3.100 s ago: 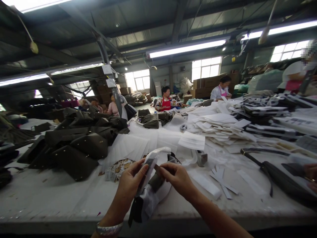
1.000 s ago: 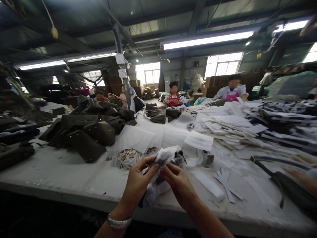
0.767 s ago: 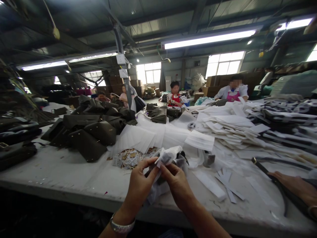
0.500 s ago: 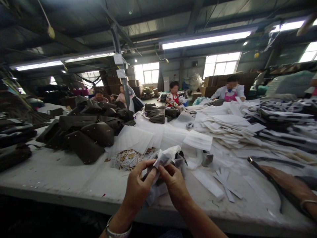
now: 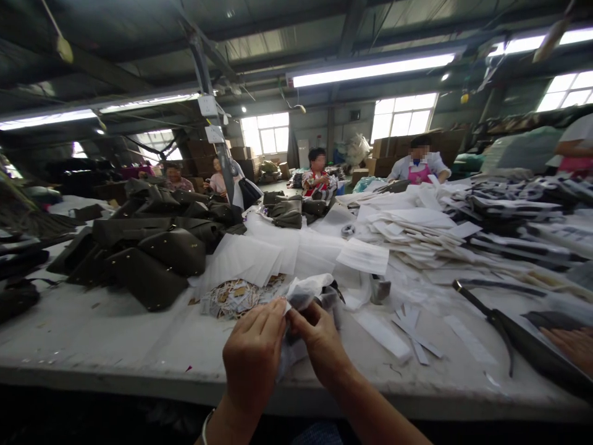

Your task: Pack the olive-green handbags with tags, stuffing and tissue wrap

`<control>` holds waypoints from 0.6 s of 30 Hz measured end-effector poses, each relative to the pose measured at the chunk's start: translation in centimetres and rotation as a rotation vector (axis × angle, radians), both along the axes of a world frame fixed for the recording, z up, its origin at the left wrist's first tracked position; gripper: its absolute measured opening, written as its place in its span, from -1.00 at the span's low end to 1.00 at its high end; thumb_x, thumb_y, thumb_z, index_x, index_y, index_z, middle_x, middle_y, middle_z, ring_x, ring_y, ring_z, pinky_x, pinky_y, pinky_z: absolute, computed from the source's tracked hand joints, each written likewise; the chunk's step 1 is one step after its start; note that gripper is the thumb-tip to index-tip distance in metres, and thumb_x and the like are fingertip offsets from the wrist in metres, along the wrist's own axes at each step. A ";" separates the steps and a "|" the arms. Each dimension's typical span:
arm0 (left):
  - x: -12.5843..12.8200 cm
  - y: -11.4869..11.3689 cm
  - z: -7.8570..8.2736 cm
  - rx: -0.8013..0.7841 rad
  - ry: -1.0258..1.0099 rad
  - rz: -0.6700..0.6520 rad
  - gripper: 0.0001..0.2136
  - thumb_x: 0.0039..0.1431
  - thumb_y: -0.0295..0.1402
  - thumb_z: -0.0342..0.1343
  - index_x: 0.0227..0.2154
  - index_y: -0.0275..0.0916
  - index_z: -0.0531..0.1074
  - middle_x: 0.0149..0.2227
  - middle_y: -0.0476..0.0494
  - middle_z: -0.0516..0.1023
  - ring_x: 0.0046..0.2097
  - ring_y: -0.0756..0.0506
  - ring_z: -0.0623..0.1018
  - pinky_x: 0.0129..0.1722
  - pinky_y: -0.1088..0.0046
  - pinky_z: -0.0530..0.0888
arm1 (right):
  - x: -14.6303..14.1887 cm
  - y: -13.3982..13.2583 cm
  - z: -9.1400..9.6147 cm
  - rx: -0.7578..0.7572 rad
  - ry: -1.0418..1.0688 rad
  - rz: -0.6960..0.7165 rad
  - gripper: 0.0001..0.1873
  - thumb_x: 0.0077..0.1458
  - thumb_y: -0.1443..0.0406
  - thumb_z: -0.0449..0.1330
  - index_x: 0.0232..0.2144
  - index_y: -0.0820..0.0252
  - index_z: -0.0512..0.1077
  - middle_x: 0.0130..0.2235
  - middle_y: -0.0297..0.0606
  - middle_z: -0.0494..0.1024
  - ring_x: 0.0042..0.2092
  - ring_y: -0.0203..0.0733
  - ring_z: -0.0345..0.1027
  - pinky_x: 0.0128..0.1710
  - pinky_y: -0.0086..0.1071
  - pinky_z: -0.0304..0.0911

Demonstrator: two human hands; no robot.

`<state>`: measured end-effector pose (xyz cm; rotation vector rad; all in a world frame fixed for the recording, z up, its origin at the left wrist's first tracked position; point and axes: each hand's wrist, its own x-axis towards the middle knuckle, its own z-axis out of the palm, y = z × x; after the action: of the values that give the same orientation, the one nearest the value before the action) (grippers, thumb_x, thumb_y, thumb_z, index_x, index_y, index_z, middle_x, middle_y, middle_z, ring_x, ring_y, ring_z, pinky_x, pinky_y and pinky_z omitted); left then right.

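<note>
Close to the table's front edge, both my hands are closed on thin whitish wrapping (image 5: 308,289) with something dark beneath it. My left hand (image 5: 254,343) grips the wrapping from the left, its fingers curled over the edge. From the right, my right hand (image 5: 319,343) pinches the same piece with thumb and fingers. What lies inside is mostly hidden. Just beyond my left hand is a heap of tags with strings (image 5: 234,295). White foam sheets (image 5: 250,256) lie fanned out behind the heap.
Dark bags (image 5: 157,262) are piled at left. White strips (image 5: 417,334) and stacked white sheets (image 5: 412,228) lie to the right. At far right, a co-worker's hand (image 5: 572,346) rests by a dark bag with a strap (image 5: 532,346). Several people sit across the table.
My left hand has turned so its back faces me, its fingers folding over the wrapping. My right hand keeps its pinch. The view has shifted slightly right.
</note>
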<state>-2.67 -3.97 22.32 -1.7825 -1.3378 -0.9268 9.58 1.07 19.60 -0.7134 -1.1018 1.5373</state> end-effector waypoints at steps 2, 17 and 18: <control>0.5 -0.3 -0.2 -0.003 0.089 0.048 -0.75 0.33 -0.49 0.01 -0.04 -0.40 0.52 -0.06 -0.22 0.64 -0.12 -0.17 0.62 -0.03 0.29 0.43 | 0.1 0.1 -0.1 0.006 0.007 0.015 -0.62 -0.04 0.05 0.42 -0.32 0.22 0.55 -0.40 -0.33 0.51 -0.38 -0.28 0.30 -0.38 -0.43 0.23; -1.8 -0.1 -0.7 -0.357 -0.347 -0.115 -0.64 0.26 -0.10 0.09 0.04 -0.08 0.50 0.02 -0.06 0.61 0.00 -0.19 0.61 0.00 0.34 0.52 | 1.7 0.0 0.9 0.033 0.101 0.124 -0.58 -0.07 0.07 0.45 -0.23 0.23 0.60 -0.35 -0.27 0.59 -0.34 -0.22 0.43 -0.26 -0.36 0.36; -2.2 0.2 -0.3 -0.472 -0.459 -0.112 -0.62 0.20 -0.02 0.12 0.01 -0.04 0.52 -0.01 -0.03 0.63 -0.01 -0.19 0.61 -0.07 0.38 0.55 | 2.0 0.1 0.9 0.040 0.090 0.139 -0.59 -0.07 0.07 0.45 -0.23 0.23 0.60 -0.36 -0.28 0.59 -0.37 -0.24 0.42 -0.29 -0.38 0.35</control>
<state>-4.87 -3.73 22.00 -2.0898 -1.8837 -1.2067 11.54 1.17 20.48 -0.5445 -1.1308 1.6438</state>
